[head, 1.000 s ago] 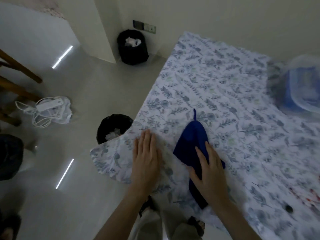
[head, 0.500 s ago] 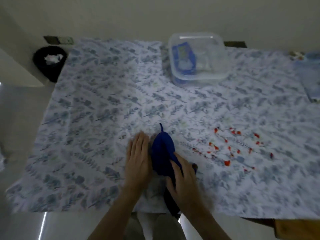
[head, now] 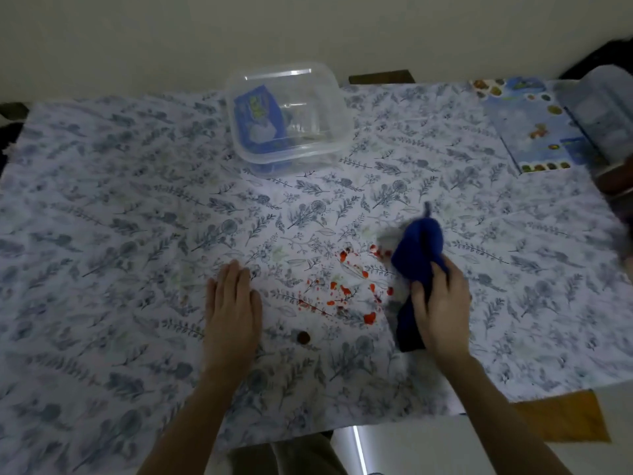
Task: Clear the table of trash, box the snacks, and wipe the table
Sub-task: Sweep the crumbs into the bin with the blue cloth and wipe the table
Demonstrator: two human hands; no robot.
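Beyond the hands, a clear plastic box (head: pixel 289 118) sits on the table (head: pixel 102 234) with a blue snack packet (head: pixel 258 120) inside; its other contents are unclear. The left hand (head: pixel 233 303) lies flat, fingers straight, on the table. The right hand (head: pixel 440 303) grips a blue cloth (head: pixel 418 248) beside red spots (head: pixel 349 286) between the hands. Far right, a blurred pale object (head: pixel 606 114) is cut off by the edge

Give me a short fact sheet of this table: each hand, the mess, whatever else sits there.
Left hand: flat on the floral tablecloth
Right hand: holds the dark blue wiping cloth
Mess: red splatter spots, beside the cloth
Far side: clear square plastic box holding a blue packet
Stray item: small brown round bit near the left hand
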